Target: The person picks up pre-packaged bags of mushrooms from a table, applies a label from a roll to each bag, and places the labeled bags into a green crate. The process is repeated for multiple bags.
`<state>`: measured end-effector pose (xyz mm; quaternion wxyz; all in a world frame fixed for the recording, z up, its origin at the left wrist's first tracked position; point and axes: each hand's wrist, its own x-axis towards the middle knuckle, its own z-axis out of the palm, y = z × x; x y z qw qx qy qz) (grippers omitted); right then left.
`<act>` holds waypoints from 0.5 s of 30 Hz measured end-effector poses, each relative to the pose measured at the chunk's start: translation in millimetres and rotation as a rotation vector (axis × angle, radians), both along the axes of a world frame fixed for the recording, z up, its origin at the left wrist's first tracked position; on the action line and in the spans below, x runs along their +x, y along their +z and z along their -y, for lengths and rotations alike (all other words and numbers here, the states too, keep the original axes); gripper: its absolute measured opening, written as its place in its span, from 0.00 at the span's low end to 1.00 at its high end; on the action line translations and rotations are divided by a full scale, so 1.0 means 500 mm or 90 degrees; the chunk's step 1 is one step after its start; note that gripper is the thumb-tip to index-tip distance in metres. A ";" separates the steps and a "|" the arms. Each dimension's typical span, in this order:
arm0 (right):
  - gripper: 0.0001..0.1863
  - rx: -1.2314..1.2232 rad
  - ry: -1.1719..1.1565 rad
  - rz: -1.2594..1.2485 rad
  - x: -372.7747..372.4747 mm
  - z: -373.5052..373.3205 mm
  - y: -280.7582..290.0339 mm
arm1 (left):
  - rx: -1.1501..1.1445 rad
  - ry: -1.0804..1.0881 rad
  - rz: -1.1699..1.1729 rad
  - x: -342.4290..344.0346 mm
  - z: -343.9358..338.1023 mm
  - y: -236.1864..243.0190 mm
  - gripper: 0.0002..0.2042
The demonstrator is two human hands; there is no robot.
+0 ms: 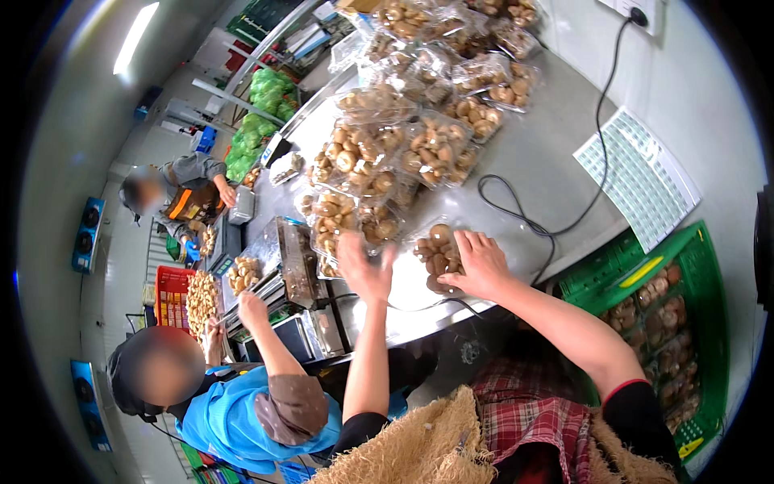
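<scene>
- Steel table [548, 161] carries many clear-wrapped mushroom packs; one wrapped mushroom tray [435, 254] sits near its front edge.
- Right hand [481, 262] lies palm-down on that tray, fingers spread over the wrap, forearm bare.
- Left hand [363, 266] reaches forward just left of the tray, fingers loosely spread, gripping nothing, its forearm stretched out straight.
</scene>
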<state>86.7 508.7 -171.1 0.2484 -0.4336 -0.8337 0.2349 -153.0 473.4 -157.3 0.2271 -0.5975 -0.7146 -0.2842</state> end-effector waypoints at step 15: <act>0.28 -0.803 -0.101 -0.489 -0.082 -0.037 -0.119 | -0.345 0.234 0.150 -0.076 -0.061 0.070 0.38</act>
